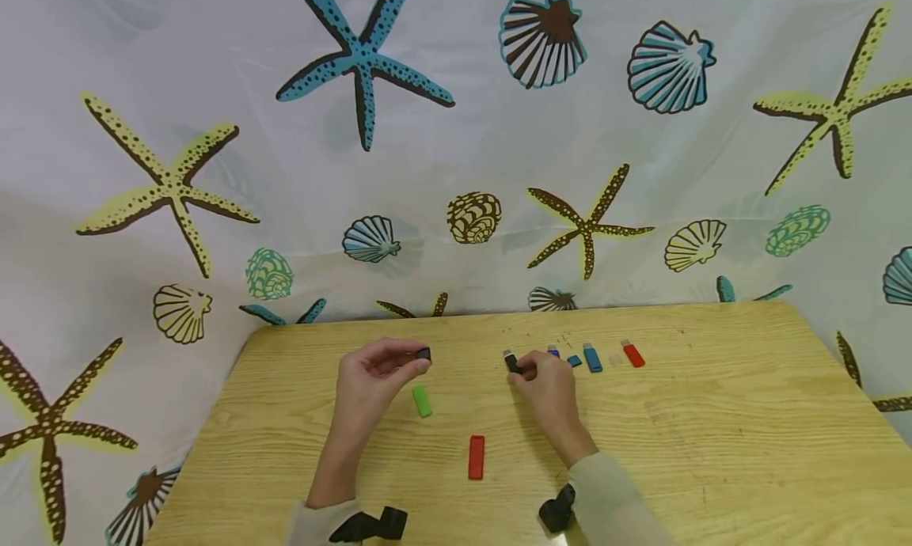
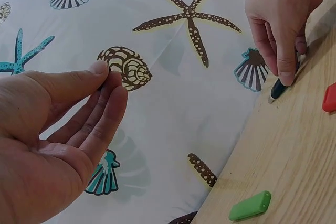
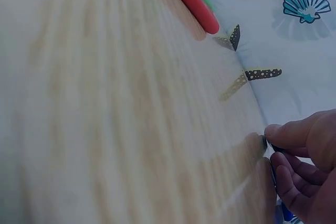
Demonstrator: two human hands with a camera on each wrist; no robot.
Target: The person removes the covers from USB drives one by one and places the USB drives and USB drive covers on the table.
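Note:
My left hand [image 1: 372,374] is raised over the left part of the table, pinching a small black cap [image 1: 423,354] between thumb and fingertips. In the left wrist view those fingers mostly hide the cap. At the table's far middle, my right hand [image 1: 552,389] pinches a black USB stick [image 1: 511,362], its metal plug pointing away from me. A dark blue USB stick [image 1: 553,350] is partly hidden behind the right hand. Just right of that hand lie a small blue cap [image 1: 574,361] and a blue USB stick [image 1: 593,358].
Farther right, a red USB stick [image 1: 632,354] lies beside a small clear piece [image 1: 616,360]. A green stick-shaped piece [image 1: 422,401] is below the left hand. Nearer me, a red rectangular piece [image 1: 476,457] lies on the wooden table [image 1: 712,435]. A patterned curtain [image 1: 456,134] hangs behind.

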